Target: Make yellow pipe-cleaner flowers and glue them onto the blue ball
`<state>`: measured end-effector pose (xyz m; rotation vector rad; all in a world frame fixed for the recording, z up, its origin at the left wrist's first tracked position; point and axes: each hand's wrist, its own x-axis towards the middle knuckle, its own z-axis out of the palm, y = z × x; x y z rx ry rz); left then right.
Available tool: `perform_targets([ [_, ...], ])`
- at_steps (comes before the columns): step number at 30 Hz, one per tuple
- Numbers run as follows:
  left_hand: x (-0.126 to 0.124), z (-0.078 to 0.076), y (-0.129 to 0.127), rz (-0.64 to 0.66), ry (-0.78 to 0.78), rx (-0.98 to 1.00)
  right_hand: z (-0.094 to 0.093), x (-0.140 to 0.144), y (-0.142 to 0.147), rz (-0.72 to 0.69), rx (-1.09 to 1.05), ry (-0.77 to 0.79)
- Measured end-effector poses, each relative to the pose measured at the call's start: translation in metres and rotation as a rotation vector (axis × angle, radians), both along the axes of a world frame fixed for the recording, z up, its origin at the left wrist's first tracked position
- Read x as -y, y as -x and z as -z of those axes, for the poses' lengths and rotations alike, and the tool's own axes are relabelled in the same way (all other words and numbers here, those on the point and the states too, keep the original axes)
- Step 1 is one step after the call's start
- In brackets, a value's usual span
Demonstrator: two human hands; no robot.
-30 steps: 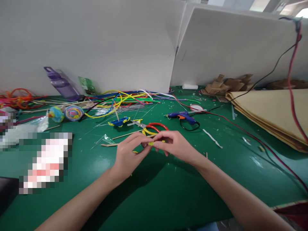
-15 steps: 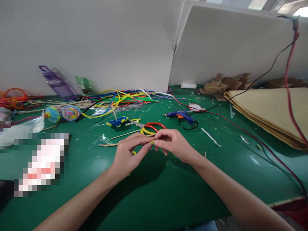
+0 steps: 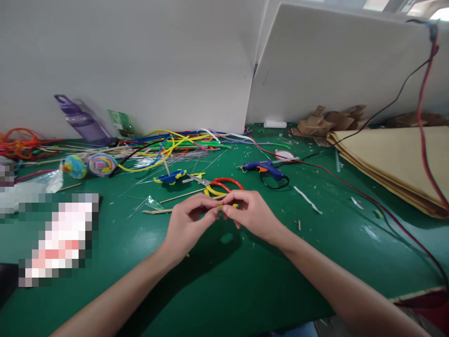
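My left hand (image 3: pixel 192 222) and my right hand (image 3: pixel 247 213) meet over the middle of the green table. The fingertips of both pinch a short yellow piece of pipe cleaner (image 3: pixel 220 207), mostly hidden by the fingers. Just beyond the right fingers lie scissors (image 3: pixel 224 185) with red and yellow handles. To their left stands a small blue craft piece (image 3: pixel 170 177) with yellow trim and a thin stick rising from it. A wooden stick (image 3: pixel 157 212) rests by my left knuckles.
A blue glue gun (image 3: pixel 263 168) lies to the right, its cable nearby. Coloured pipe cleaners (image 3: pixel 182 142) pile up against the white board. A purple bottle (image 3: pixel 82 121) leans at the back left. Folded brown paper (image 3: pixel 393 159) covers the right side. A red and black wire crosses there.
My fingers have shifted slightly around the yellow piece, and a bit of yellow now shows behind my right fingers. Both hands keep their pinch; the table items stay put.
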<state>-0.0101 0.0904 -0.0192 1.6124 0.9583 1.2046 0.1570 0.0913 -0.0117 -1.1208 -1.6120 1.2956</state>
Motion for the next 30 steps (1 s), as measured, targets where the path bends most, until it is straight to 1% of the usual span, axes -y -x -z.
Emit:
perform_targets([
  [3,0.0011,0.0000,0.0000,-0.025,-0.039,-0.036,-0.0012,0.0001,-0.0004,0.004,0.002,-0.012],
  [8,0.0034,0.0010,-0.0012,-0.105,-0.132,-0.113,-0.0032,-0.0004,-0.0016,-0.013,0.022,0.008],
  [12,0.0036,0.0032,-0.0014,-0.124,-0.169,-0.156,-0.0020,-0.0006,-0.0005,-0.001,0.011,-0.006],
  [15,0.0038,0.0036,-0.0018,-0.110,-0.177,-0.152,-0.0010,-0.0007,0.0003,0.018,0.017,-0.024],
  [20,0.0038,0.0014,-0.0026,-0.071,-0.104,-0.085,-0.0018,-0.0013,-0.0010,0.021,0.024,-0.013],
  [25,0.0010,0.0026,-0.0013,-0.014,0.016,0.033,-0.0040,-0.0025,-0.0046,-0.027,0.020,0.000],
  [27,-0.0003,0.0043,-0.0003,-0.014,0.039,0.054,-0.0057,-0.0017,-0.0054,0.010,0.059,-0.068],
  [30,-0.0008,0.0050,0.0001,-0.057,0.040,0.031,-0.0077,0.0012,-0.0045,0.180,0.142,-0.301],
])
